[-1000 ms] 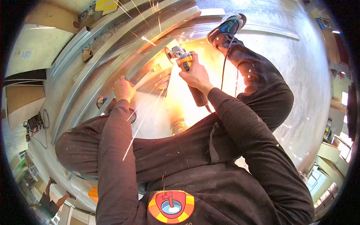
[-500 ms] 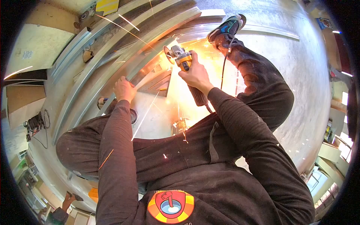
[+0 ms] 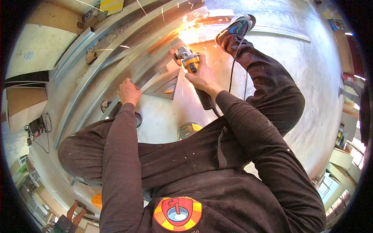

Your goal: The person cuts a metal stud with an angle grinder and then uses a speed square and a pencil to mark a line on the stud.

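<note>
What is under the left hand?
The left hand holds down a long metal channel lying on the concrete floor. The stretch of channel beneath the palm is covered.

Dull galvanised steel channel (image 3: 155, 64), yellow plastic and bare metal on angle grinder (image 3: 187, 61), smooth pale concrete floor (image 3: 311, 77), matt cloth sleeve (image 3: 120, 155)

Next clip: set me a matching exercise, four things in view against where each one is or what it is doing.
Things:
1 right hand
2 left hand
3 shoe
4 round can

Places or states:
A on the floor, half hidden by a trouser leg
B gripping the metal profile
C at the top, beside the sparks
D around the yellow angle grinder

Pairs: 1-D, 2-B, 3-C, 4-A
</note>
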{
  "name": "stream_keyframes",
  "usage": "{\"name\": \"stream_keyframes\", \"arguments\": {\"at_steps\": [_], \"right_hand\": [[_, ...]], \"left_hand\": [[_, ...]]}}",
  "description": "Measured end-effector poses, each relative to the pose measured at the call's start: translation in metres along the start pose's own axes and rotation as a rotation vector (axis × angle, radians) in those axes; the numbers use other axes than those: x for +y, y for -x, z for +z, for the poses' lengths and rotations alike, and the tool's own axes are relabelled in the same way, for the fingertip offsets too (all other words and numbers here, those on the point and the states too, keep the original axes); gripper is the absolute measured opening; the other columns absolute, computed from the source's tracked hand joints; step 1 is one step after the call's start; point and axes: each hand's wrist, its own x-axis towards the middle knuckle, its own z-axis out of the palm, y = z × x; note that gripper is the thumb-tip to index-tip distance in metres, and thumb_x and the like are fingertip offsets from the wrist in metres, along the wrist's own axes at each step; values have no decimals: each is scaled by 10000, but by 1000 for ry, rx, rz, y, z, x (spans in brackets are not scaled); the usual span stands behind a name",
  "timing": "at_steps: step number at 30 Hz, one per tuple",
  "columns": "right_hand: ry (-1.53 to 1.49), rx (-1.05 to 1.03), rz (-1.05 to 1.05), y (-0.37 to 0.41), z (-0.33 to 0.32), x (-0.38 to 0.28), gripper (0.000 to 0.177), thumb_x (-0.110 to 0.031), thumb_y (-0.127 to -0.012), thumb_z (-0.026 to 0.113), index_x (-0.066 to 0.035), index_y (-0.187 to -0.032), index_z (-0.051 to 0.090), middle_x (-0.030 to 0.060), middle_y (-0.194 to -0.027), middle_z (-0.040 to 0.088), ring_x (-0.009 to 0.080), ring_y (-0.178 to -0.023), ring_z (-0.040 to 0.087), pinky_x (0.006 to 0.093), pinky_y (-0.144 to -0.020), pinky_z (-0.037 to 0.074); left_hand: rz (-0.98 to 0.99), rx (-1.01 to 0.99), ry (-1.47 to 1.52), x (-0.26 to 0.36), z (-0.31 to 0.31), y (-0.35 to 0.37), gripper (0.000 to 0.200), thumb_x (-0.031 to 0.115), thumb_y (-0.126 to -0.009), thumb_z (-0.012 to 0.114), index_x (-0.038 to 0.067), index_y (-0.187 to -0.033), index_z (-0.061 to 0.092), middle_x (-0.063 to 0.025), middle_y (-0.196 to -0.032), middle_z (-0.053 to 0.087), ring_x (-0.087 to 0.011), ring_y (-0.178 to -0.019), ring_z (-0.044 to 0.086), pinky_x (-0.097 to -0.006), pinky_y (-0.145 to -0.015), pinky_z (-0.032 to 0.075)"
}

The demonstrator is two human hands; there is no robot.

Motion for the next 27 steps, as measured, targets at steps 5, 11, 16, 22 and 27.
{"name": "stream_keyframes", "arguments": {"at_steps": [5, 11, 16, 22, 27], "right_hand": [[11, -22, 11, -2, -1, 0, 844, -296, -759, 696, -54, -1442, 264, 311, -965, 685, 485, -920, 681, 526, -831, 533], [-15, -32, 31, 1, -5, -8, 830, -280, -753, 698, -59, -1434, 276, 307, -954, 687, 486, -888, 685, 521, -812, 541], [12, 30, -14, 0, -2, -7, 807, -260, -745, 707, -82, -1416, 296, 313, -938, 683, 491, -889, 681, 537, -810, 536], [-9, 33, -24, -2, 0, -4, 824, -265, -744, 712, -82, -1425, 284, 304, -932, 686, 496, -887, 678, 539, -822, 531], [-46, 41, -45, -3, 0, -4, 838, -285, -739, 728, -71, -1433, 310, 302, -1064, 663, 460, -982, 670, 502, -850, 537]], "left_hand": [[11, 20, -10, 0, 0, 0, 325, 168, -792, 697, 59, -1073, 573, -147, -1093, 653, -342, -1096, 607, -509, -922, 475], [77, 63, 14, -4, 1, 1, 312, 175, -804, 656, 34, -1061, 552, -199, -1057, 651, -398, -1017, 624, -542, -850, 502], [40, 37, -10, -1, 0, 0, 317, 174, -799, 672, 50, -1068, 559, -172, -1081, 650, -373, -1063, 612, -524, -899, 481], [1, -10, -6, 0, -1, 0, 339, 178, -801, 683, 64, -1097, 563, -147, -1109, 645, -346, -1113, 596, -507, -945, 455], [15, -5, 6, -4, 1, 0, 394, 211, -787, 726, 68, -1112, 556, -152, -1118, 642, -346, -1126, 588, -514, -933, 467]]}}
